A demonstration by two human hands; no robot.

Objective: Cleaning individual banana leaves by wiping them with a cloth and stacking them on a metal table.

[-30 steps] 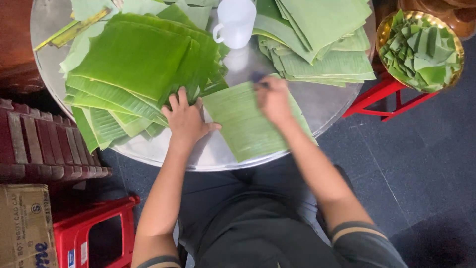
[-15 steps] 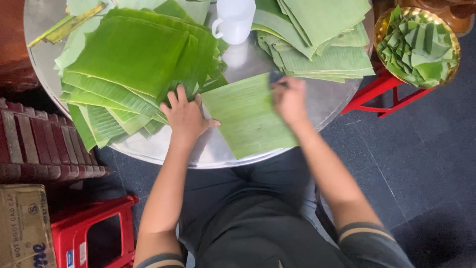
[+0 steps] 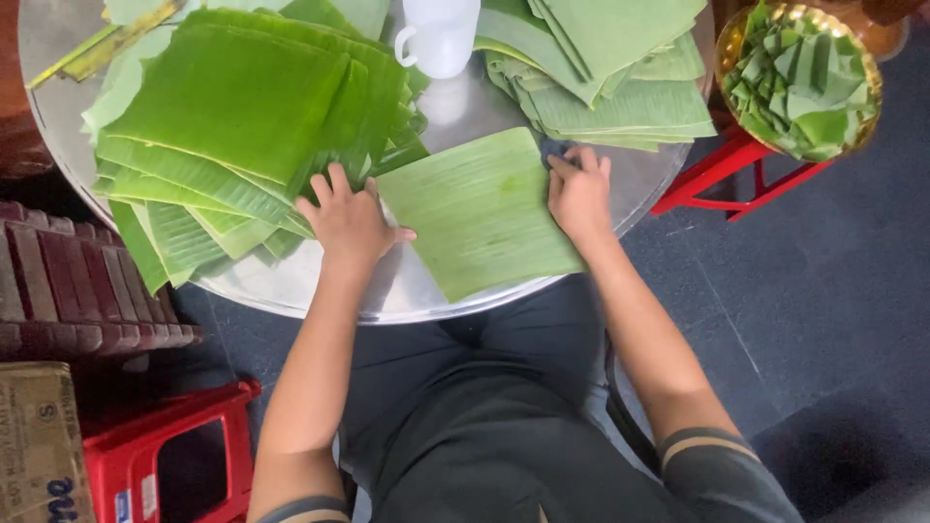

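Left hand [image 3: 349, 223]: flat, fingers spread, still pressing the left edge of the leaf piece [image 3: 480, 213].
Right hand [image 3: 578, 194]: has moved to the leaf's right edge near the tabletop [image 3: 291, 286] rim, holding a dark cloth [image 3: 554, 147].

Head camera looks steeply down, close over table [image 3: 291, 295].

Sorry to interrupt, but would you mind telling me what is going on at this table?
A seated person has one banana leaf piece flat on a round metal table. The left hand presses its left edge, while the right hand holds a small dark cloth at its upper right corner. Leaf stacks lie on either side, with a white cup between them. A gold bowl of folded leaves sits to the right.
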